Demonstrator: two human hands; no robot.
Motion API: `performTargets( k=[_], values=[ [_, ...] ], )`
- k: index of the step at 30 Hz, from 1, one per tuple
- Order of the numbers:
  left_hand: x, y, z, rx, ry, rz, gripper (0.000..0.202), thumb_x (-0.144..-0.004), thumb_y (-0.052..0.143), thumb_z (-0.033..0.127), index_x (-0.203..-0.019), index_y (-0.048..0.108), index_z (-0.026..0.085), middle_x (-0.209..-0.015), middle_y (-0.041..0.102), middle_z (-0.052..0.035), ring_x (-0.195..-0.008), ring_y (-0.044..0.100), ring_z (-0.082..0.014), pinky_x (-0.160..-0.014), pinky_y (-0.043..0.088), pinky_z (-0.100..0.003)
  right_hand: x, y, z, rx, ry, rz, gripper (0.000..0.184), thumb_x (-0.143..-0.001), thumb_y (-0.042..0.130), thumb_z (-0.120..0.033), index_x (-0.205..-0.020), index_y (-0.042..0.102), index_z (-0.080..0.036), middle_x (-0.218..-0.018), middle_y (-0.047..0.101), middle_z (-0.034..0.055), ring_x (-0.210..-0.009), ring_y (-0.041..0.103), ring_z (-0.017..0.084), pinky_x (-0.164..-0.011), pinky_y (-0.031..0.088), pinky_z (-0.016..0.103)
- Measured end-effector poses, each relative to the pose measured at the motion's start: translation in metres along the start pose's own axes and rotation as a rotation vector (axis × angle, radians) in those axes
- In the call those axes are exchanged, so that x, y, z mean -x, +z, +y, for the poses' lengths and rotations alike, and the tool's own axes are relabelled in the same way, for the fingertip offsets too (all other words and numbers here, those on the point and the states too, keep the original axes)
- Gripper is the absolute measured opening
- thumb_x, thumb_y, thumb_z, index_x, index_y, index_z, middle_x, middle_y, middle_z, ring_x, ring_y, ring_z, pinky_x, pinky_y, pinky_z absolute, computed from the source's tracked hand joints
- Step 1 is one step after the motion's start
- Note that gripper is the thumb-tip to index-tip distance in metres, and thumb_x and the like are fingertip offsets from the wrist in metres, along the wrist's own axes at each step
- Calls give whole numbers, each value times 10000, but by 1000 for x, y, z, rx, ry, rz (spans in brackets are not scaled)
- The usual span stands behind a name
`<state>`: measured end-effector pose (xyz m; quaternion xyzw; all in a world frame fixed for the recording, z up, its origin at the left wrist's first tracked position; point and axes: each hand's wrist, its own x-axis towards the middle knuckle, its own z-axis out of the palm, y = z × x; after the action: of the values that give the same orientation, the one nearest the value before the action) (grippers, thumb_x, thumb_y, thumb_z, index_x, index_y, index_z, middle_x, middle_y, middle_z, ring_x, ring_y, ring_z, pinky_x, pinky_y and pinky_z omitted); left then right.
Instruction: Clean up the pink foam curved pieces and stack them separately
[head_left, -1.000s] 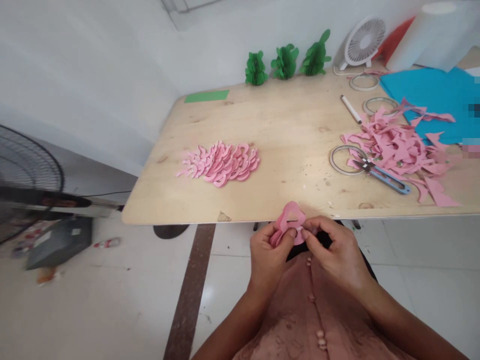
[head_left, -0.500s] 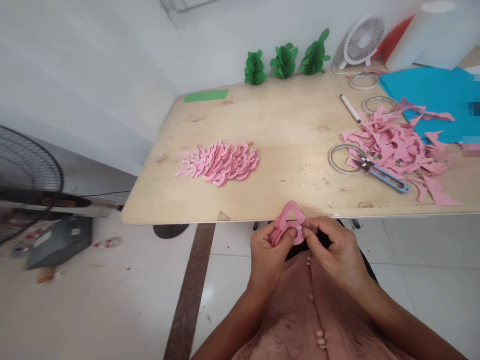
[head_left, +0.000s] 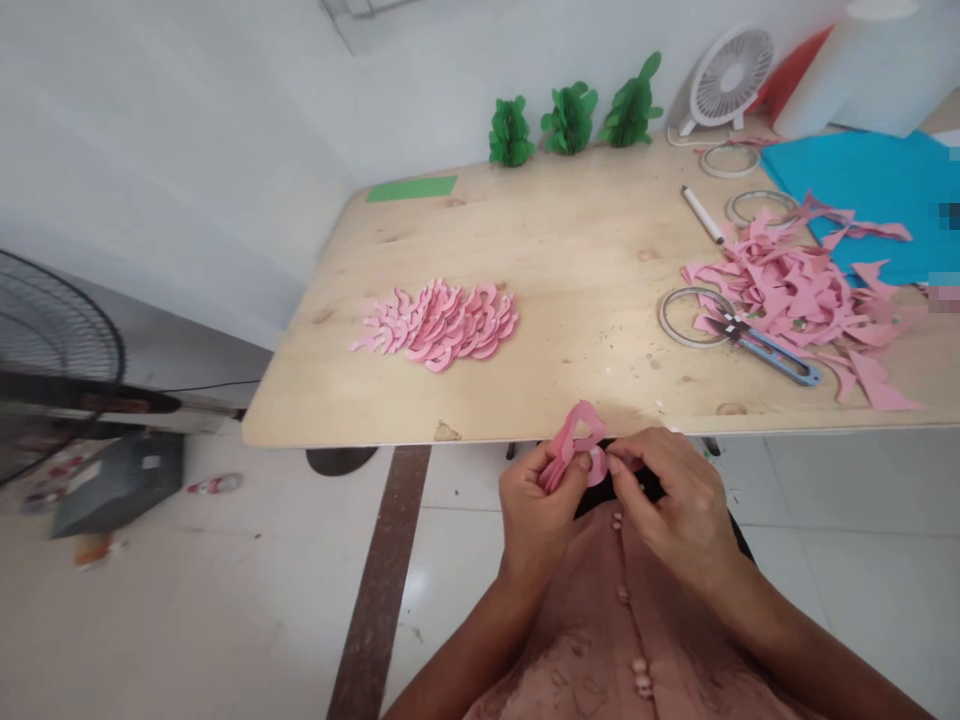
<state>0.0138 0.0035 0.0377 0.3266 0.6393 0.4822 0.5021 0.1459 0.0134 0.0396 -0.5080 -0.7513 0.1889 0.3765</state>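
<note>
While the layered pink paper [head_left: 559, 450] is being grasped by the fingers of the left hand [head_left: 534, 515] at the near edge of the bench [head_left: 570, 250], the fingers of the right hand [head_left: 679, 505] are being held close together just beside it; whether anything is being pinched there cannot be told. The layers are probably best being gripped lightly, so that no curve is being creased. Three green paper shapes [head_left: 511, 135], three tape rolls [head_left: 664, 322], one marker [head_left: 703, 215] and one pair of snips [head_left: 776, 357] are being counted; the heaped pink cutouts [head_left: 450, 330] cannot be.

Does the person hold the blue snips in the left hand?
No, the left hand holds pink paper pieces, while the blue snips lie on the table.
</note>
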Motion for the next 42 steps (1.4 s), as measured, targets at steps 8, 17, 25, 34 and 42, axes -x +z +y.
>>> performTargets(
  k=[8, 17, 25, 34, 42],
  values=[
    [1, 0, 0, -10, 12, -44, 121, -696, 679, 220, -755, 747, 140, -681, 700, -21, -632, 605, -152, -628, 506, -249, 1, 5, 2, -3, -2, -49, 117, -883, 510, -172, -810, 600, -188, -719, 657, 33, -678, 586, 183, -679, 433, 338],
    [0, -2, -1, -94, 74, -63, 135, -715, 654, 241, -741, 742, 141, -599, 620, 1, -558, 513, -122, -555, 457, -224, 0, 5, 2, 3, 24, -58, 149, -876, 506, -191, -784, 622, -188, -727, 677, 42, -683, 609, 188, -679, 449, 344],
    [1, -6, -4, -204, 193, -79, 110, -729, 634, 227, -696, 721, 168, -633, 635, -4, -606, 526, -137, -585, 437, -230, -2, 5, 1, -73, 128, -90, 120, -848, 517, -181, -772, 610, -189, -692, 657, 25, -651, 583, 175, -639, 444, 315],
    [0, -5, -2, -177, 106, -58, 132, -705, 659, 257, -620, 689, 160, -587, 610, 7, -572, 516, -135, -585, 430, -236, -3, 6, 0, -104, 138, -83, 130, -826, 523, -162, -731, 604, -197, -660, 660, 9, -625, 589, 163, -615, 450, 300],
    [-1, -4, 3, -153, 100, -62, 111, -719, 659, 222, -746, 737, 147, -603, 633, 9, -575, 536, -130, -559, 435, -222, -3, 5, 2, -149, 163, -119, 157, -846, 505, -171, -778, 646, -185, -720, 693, 35, -652, 610, 172, -633, 467, 310]
  ],
)
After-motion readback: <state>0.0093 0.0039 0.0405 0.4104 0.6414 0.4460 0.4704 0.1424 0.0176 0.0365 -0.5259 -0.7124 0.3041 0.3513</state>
